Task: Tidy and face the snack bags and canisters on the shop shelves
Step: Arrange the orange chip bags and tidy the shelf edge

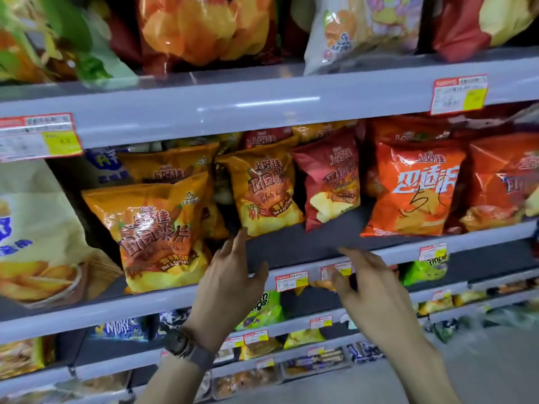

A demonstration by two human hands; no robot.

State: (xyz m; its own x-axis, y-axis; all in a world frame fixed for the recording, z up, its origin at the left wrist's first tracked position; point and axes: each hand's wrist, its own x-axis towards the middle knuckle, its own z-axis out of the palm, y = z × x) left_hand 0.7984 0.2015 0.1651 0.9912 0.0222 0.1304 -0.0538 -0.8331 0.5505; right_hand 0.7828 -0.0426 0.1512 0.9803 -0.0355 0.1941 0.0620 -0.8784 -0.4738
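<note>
Far left: we see a pale bag (pixel 38 228) printed with potato wedges at the left end of the middle shelf (pixel 320 240).
Front orange bag: the front orange bag (pixel 154 234) stands upright at the shelf's front edge, face out. A matching rear orange bag (pixel 169 167) stands behind it, further back.
Left grip: we find the left grip (pixel 230 281) released, fingers straight and pointing up, holding nothing. Its fingertips reach the lower left corner of the second orange bag (pixel 265 193); we cannot tell whether they touch. A wristwatch (pixel 179 344) sits on that wrist.
Second orange bag: it faces out, set back from the front edge, with bare shelf board before it.
Dark red bag: the dark red bag (pixel 329 185) stands just right of the second orange bag, slightly tilted and equally far back.
Right grip: the right grip (pixel 370 287) is released too, fingers loosely spread and holding nothing. It hangs before the shelf's front rail, beside the price tags (pixel 291 281).
Right end: an orange-red bag (pixel 414 193) with pen marks on its face stands near the front. A second orange-red bag (pixel 504 188) stands against its right side.
</note>
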